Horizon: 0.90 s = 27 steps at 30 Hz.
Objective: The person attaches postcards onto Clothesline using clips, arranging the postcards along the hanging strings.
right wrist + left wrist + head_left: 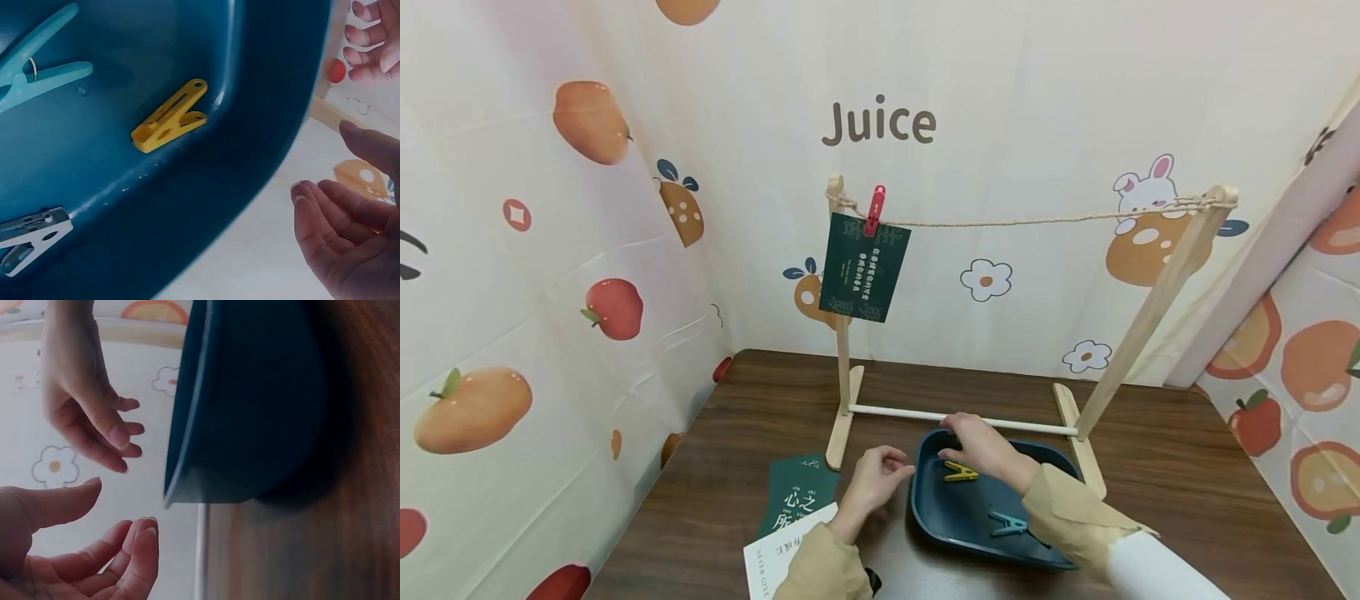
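Low in the head view, near the centre, I see a loose beige sleeve point(823, 567), softly creased, at the person's bare left hand point(871, 483). A small black object point(872, 581) shows beside it, too cropped for me to identify. Toward the lower right, the bare right hand point(985, 450) meets a wrinkled beige cuff point(1067, 508) with a pointed flap along its far edge. Past that flap, a smooth white sleeve section point(1161, 571) runs off the bottom edge. In my left wrist view, lower left, the fingers point(144, 562) have rounded tips and visible nails.
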Each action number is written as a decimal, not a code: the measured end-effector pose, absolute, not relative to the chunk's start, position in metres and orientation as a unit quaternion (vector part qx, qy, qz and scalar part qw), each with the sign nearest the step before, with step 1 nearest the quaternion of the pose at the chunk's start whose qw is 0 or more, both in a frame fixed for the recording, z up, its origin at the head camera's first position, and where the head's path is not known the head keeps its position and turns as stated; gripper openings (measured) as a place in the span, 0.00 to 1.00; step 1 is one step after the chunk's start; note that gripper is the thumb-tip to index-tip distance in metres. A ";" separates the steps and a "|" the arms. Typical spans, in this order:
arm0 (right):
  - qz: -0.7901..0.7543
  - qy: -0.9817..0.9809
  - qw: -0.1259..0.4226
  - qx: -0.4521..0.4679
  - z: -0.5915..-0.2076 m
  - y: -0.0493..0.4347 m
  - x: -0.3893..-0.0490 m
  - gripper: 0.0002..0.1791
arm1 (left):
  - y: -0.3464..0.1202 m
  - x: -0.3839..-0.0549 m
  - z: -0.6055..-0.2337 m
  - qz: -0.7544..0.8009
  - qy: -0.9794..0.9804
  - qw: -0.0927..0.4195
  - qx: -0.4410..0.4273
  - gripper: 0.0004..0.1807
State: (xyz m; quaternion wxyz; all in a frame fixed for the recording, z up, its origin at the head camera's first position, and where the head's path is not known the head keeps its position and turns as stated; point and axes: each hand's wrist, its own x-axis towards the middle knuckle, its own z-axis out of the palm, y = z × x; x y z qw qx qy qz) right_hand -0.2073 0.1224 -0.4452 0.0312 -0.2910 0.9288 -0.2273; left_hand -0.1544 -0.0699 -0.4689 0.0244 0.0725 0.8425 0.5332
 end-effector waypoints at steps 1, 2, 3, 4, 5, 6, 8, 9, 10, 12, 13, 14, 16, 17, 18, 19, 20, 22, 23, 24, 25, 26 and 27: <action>-0.221 0.929 0.034 -0.294 -0.447 0.122 -0.208 0.21 | -0.069 -0.154 -0.470 0.532 0.843 0.026 0.072 0.12; -0.216 0.930 0.037 -0.295 -0.449 0.122 -0.210 0.21 | -0.068 -0.153 -0.472 0.531 0.844 0.029 0.071 0.12; -0.214 0.930 0.040 -0.295 -0.451 0.122 -0.211 0.21 | -0.067 -0.152 -0.474 0.531 0.844 0.032 0.069 0.11; -0.210 0.931 0.041 -0.295 -0.452 0.121 -0.211 0.21 | -0.067 -0.152 -0.476 0.530 0.844 0.035 0.068 0.11; -0.205 0.932 0.042 -0.296 -0.454 0.121 -0.212 0.20 | -0.066 -0.151 -0.477 0.529 0.845 0.037 0.067 0.11; -0.200 0.934 0.044 -0.294 -0.455 0.121 -0.213 0.20 | -0.065 -0.150 -0.479 0.528 0.846 0.040 0.065 0.11; -0.188 0.938 0.051 -0.288 -0.458 0.120 -0.214 0.20 | -0.063 -0.149 -0.481 0.531 0.844 0.048 0.061 0.11; -0.183 0.939 0.056 -0.286 -0.459 0.119 -0.214 0.20 | -0.062 -0.148 -0.482 0.535 0.841 0.053 0.058 0.11; -0.174 0.941 0.061 -0.285 -0.461 0.119 -0.214 0.20 | -0.061 -0.148 -0.484 0.538 0.839 0.058 0.056 0.11; -0.160 0.943 0.070 -0.285 -0.463 0.117 -0.214 0.20 | -0.059 -0.147 -0.485 0.548 0.832 0.067 0.049 0.11; -0.156 0.943 0.075 -0.286 -0.464 0.117 -0.214 0.19 | -0.059 -0.146 -0.486 0.553 0.829 0.070 0.046 0.11; -0.153 0.942 0.081 -0.286 -0.465 0.116 -0.214 0.18 | -0.058 -0.146 -0.487 0.557 0.826 0.072 0.043 0.11; -0.148 0.943 0.089 -0.285 -0.467 0.115 -0.214 0.15 | -0.057 -0.145 -0.489 0.563 0.823 0.074 0.039 0.11; -0.145 0.943 0.093 -0.284 -0.468 0.115 -0.214 0.14 | -0.057 -0.145 -0.489 0.566 0.820 0.075 0.038 0.12; -0.144 0.944 0.098 -0.282 -0.469 0.114 -0.214 0.13 | -0.057 -0.145 -0.490 0.570 0.818 0.076 0.036 0.12; -0.141 0.944 0.101 -0.281 -0.470 0.114 -0.214 0.12 | -0.057 -0.145 -0.490 0.573 0.815 0.077 0.036 0.12; -0.139 0.944 0.103 -0.280 -0.470 0.113 -0.214 0.11 | -0.056 -0.145 -0.491 0.578 0.812 0.078 0.037 0.12; -0.130 0.945 0.102 -0.283 -0.472 0.113 -0.214 0.10 | -0.056 -0.145 -0.491 0.587 0.805 0.080 0.038 0.12; -0.125 0.945 0.100 -0.285 -0.473 0.113 -0.214 0.10 | -0.056 -0.145 -0.491 0.590 0.802 0.080 0.040 0.12; -0.124 0.945 0.098 -0.287 -0.474 0.112 -0.215 0.09 | -0.056 -0.145 -0.491 0.592 0.801 0.079 0.041 0.12; -0.121 0.945 0.096 -0.290 -0.475 0.112 -0.215 0.09 | -0.056 -0.145 -0.492 0.594 0.800 0.079 0.042 0.12; -0.118 0.945 0.094 -0.291 -0.477 0.112 -0.216 0.09 | -0.056 -0.145 -0.492 0.595 0.799 0.079 0.042 0.12; -0.114 0.945 0.092 -0.293 -0.478 0.111 -0.216 0.09 | -0.056 -0.145 -0.493 0.595 0.799 0.079 0.042 0.12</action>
